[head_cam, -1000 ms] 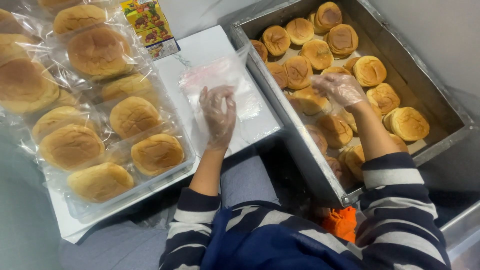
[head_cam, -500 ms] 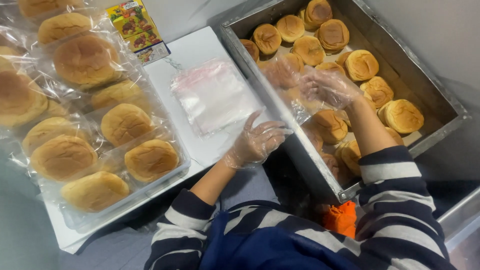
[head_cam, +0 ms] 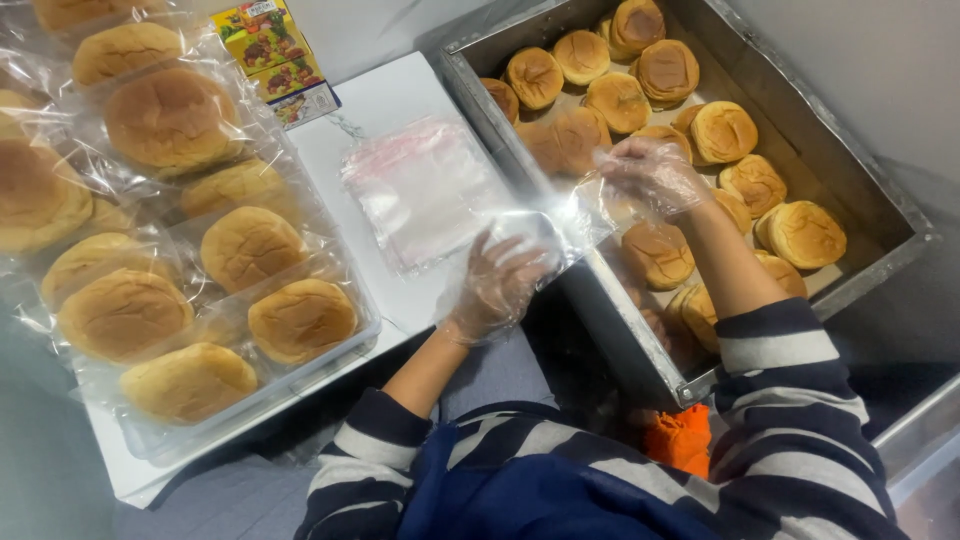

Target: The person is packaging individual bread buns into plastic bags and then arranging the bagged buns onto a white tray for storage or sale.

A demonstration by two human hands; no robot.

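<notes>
Left hand: my gloved left hand [head_cam: 497,285] pinches a clear bag [head_cam: 560,225].
Right hand: my right hand [head_cam: 652,175] grips its other edge.
Hidden: buns [head_cam: 660,255] blur behind it.

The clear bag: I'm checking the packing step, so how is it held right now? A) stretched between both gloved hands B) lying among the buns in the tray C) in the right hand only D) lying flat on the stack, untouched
A: the left hand and right hand each grip an end of the clear bag, held over the tray's near wall.
</notes>
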